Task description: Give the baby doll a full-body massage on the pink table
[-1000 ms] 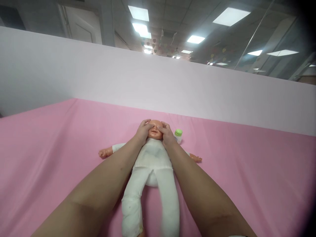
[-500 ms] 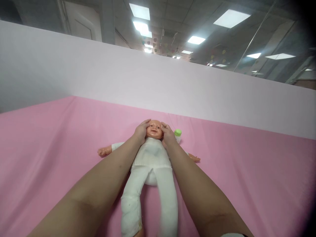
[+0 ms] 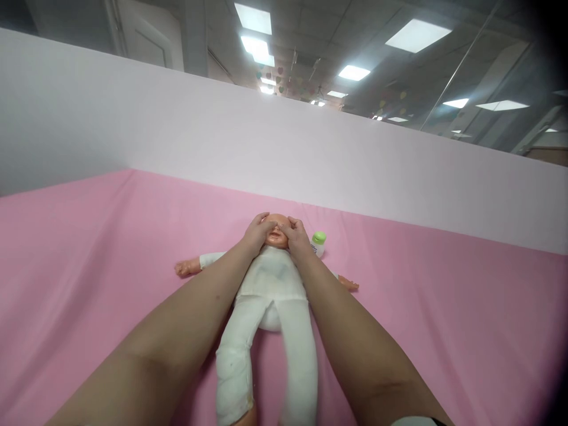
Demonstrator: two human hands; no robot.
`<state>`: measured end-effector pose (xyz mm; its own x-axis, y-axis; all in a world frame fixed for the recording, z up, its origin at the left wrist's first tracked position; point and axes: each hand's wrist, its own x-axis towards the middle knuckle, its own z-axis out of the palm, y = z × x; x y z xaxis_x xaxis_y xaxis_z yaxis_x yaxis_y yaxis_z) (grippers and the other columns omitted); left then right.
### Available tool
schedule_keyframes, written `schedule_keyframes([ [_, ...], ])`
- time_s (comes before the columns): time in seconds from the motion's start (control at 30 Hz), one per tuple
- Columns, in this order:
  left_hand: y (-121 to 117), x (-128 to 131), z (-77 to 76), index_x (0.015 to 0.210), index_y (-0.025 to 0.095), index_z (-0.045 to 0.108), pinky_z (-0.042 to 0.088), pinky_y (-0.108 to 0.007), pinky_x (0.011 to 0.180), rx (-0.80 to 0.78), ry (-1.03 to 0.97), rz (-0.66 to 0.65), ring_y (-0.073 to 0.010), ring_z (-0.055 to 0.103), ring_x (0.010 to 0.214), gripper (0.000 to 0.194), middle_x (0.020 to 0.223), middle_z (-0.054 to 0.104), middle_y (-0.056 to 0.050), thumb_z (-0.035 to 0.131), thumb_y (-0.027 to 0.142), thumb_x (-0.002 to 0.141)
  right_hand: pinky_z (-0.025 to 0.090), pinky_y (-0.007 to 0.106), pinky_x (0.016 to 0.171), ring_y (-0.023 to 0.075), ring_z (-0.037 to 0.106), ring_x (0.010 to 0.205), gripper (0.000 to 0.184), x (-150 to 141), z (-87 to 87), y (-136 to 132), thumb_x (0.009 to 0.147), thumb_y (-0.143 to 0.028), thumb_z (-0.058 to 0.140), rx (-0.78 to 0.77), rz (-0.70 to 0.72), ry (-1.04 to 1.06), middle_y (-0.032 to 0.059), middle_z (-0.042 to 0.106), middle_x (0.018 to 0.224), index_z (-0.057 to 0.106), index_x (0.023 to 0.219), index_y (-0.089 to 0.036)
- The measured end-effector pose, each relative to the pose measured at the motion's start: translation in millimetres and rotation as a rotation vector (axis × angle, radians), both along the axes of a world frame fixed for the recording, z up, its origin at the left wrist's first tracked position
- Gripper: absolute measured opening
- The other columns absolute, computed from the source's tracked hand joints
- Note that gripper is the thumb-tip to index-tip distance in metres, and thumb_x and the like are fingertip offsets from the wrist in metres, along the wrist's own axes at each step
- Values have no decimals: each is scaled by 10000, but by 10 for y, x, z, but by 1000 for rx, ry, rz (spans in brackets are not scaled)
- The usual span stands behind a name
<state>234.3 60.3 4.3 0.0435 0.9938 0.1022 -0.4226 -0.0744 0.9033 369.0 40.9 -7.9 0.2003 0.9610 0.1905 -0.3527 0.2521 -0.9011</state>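
Note:
A baby doll (image 3: 273,275) with a white cloth body and a hard plastic head lies on its back, legs toward me. My left hand (image 3: 258,232) is cupped round one side of its head, the thumb lying across the face near the eye. Against the other side of the head, my right hand (image 3: 298,238) curves in the same way, its thumb by the nose. Both thumbs cover the doll's eyes, while the mouth stays visible. The doll's arms stretch out sideways, partly behind my forearms.
Just beyond my right hand is a small bottle with a green cap (image 3: 319,238). A pink sheet (image 3: 421,307) with soft folds covers the surface under the doll. A white padded wall (image 3: 284,148) runs along the far side and the left.
Both thumbs have moved inward from the sides of the doll's head onto its face, over the eyes. The doll and bottle have stayed in place.

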Motion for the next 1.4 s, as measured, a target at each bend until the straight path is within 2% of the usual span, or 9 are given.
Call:
schedule_keyframes([
  [0.17,47,28,-20,1180,204,722,562,-380,937,13,73,25,-272,726,976,526,1045,761,-90,852,295,678,561,418,1002,247,679,1109,641,-34,-32,74,629,-392,908,-8,-109,-46,50,664,1226,598,1169,-244],
  [0.3,97,59,-18,1125,204,736,552,-386,970,5,60,28,-270,718,1016,423,1065,763,-91,817,310,723,554,419,1007,239,683,1074,534,-33,-58,118,696,-452,863,-2,-139,-27,43,696,1143,616,1119,-239],
  [0.47,54,21,18,1209,194,718,569,-398,971,-43,-22,-12,-271,725,1045,453,1165,753,-115,750,286,766,542,452,1045,236,659,1166,385,29,-81,115,780,-408,758,-10,-56,44,30,726,1190,662,1120,-259],
  [0.7,-4,-53,26,1329,186,648,616,-445,902,-127,-138,-38,-301,741,1019,561,1242,728,-139,701,255,775,526,485,1076,247,659,1198,479,173,-41,-3,678,-219,766,-53,91,104,12,733,1268,714,1147,-300],
  [0.8,9,-32,3,1269,185,666,619,-456,882,-100,-142,-63,-310,741,996,494,1181,739,-141,706,371,813,548,476,1050,248,677,1158,475,174,-4,-28,665,-234,780,-61,109,103,21,743,1233,713,1133,-286],
  [0.93,13,-16,-27,1228,194,670,601,-422,892,-27,-87,-70,-279,735,967,547,1113,742,-117,816,391,739,569,413,1014,232,688,1121,474,69,37,-28,711,-385,839,-40,46,73,40,726,1217,679,1139,-259],
  [1.03,31,-19,-52,1234,208,672,579,-389,906,9,-31,-44,-251,727,951,628,1098,740,-93,881,272,645,597,390,941,243,707,1066,655,-28,53,0,613,-376,939,-35,-37,32,53,693,1219,615,1168,-248],
  [1.13,82,-4,-83,1209,203,690,573,-395,901,10,1,-12,-262,726,946,602,1061,747,-93,886,289,646,604,393,898,255,714,1029,711,-73,55,37,557,-363,971,-58,-119,-8,60,677,1195,599,1149,-237],
  [1.4,111,38,-43,1207,199,701,571,-383,957,-41,-35,5,-259,720,1050,457,1144,751,-106,793,281,767,566,395,989,223,697,1076,460,-31,10,62,732,-438,846,-19,-134,12,49,732,1142,658,1094,-225],
])
